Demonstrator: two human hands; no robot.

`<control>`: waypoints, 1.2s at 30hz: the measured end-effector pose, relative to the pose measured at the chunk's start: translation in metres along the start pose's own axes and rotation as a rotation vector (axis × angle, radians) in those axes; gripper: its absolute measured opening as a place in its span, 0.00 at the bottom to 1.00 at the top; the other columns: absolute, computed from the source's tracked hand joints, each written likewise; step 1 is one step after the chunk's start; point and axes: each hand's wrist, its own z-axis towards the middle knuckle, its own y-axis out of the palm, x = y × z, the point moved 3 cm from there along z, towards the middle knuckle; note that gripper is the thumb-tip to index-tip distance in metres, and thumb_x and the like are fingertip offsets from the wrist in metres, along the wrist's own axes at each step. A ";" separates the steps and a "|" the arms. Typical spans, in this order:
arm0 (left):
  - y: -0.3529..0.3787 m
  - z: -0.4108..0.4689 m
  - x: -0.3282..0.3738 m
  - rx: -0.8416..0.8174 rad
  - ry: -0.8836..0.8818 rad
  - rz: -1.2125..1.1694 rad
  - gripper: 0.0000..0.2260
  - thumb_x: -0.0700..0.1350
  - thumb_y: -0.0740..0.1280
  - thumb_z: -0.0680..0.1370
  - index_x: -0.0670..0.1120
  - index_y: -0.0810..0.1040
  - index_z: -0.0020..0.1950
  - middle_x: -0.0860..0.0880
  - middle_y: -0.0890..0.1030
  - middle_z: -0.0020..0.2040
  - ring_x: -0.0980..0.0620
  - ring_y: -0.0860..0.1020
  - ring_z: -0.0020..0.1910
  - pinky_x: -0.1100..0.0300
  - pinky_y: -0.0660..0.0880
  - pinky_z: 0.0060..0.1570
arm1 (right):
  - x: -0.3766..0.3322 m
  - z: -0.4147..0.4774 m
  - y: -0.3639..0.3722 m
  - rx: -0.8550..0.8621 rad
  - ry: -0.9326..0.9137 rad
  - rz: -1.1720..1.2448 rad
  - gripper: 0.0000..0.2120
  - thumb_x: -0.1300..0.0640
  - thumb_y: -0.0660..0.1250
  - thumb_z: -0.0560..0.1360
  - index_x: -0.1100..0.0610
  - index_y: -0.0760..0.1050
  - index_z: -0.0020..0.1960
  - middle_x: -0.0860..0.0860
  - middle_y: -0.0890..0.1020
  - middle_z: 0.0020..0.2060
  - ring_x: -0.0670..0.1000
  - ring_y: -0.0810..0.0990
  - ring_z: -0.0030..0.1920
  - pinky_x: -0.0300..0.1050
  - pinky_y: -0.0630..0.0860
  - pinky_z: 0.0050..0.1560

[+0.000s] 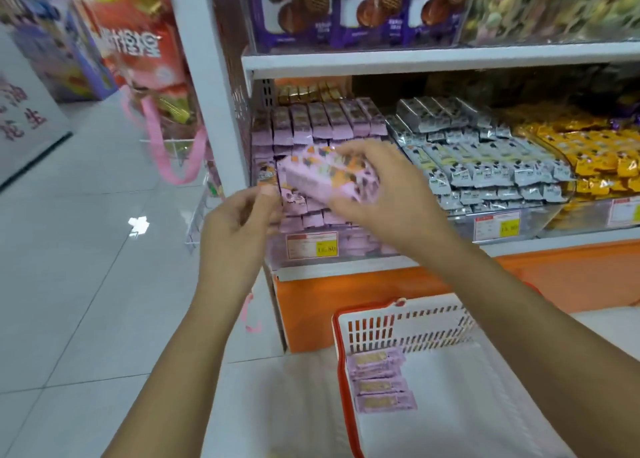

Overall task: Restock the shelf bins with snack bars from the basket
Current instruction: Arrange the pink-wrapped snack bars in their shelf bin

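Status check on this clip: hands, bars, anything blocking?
Right hand gripping a stack of pink bars over the pink bin. Left hand steadying alongside. Few bars left in basket. Nothing blocking.

Retail shop, snack aisle. White shelving [433, 59] carries clear bins [512, 222] of wrapped bars, each fronted by a price tag [312, 245]. Boxed goods [131, 42] stand nearby on a tiled floor [86, 250]. A shopping basket [341, 353] sits below.
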 end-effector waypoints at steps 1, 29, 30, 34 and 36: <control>-0.007 0.003 -0.002 0.057 0.078 0.111 0.08 0.48 0.65 0.79 0.49 0.81 0.53 0.53 0.84 0.46 0.55 0.81 0.47 0.63 0.77 0.51 | -0.002 0.015 0.005 0.016 0.041 0.005 0.25 0.51 0.73 0.70 0.47 0.70 0.65 0.47 0.71 0.57 0.43 0.72 0.51 0.32 0.69 0.42; -0.013 0.024 -0.007 0.065 0.227 0.371 0.12 0.41 0.71 0.74 0.46 0.76 0.57 0.52 0.80 0.46 0.59 0.79 0.42 0.76 0.71 0.35 | -0.025 0.044 0.064 -0.250 0.131 -0.022 0.32 0.58 0.74 0.72 0.50 0.66 0.73 0.54 0.68 0.68 0.54 0.71 0.65 0.40 0.67 0.58; -0.013 0.022 -0.007 0.080 0.238 0.394 0.09 0.41 0.70 0.74 0.46 0.77 0.54 0.51 0.80 0.45 0.60 0.79 0.42 0.77 0.70 0.34 | -0.024 0.044 0.065 -0.242 0.124 -0.026 0.32 0.57 0.74 0.72 0.50 0.66 0.72 0.54 0.68 0.68 0.53 0.70 0.65 0.39 0.66 0.57; -0.017 0.023 -0.008 0.130 0.279 0.465 0.03 0.41 0.69 0.76 0.46 0.78 0.48 0.50 0.80 0.44 0.62 0.77 0.41 0.79 0.67 0.35 | -0.017 0.038 0.067 -0.210 0.080 -0.023 0.31 0.58 0.72 0.73 0.50 0.65 0.73 0.53 0.68 0.68 0.52 0.67 0.66 0.36 0.61 0.54; -0.014 0.025 -0.009 0.117 0.289 0.465 0.03 0.40 0.68 0.76 0.45 0.78 0.49 0.50 0.80 0.45 0.62 0.77 0.40 0.79 0.66 0.35 | -0.015 0.035 0.068 -0.191 0.053 -0.028 0.29 0.58 0.71 0.74 0.51 0.66 0.73 0.53 0.68 0.67 0.52 0.67 0.66 0.36 0.61 0.54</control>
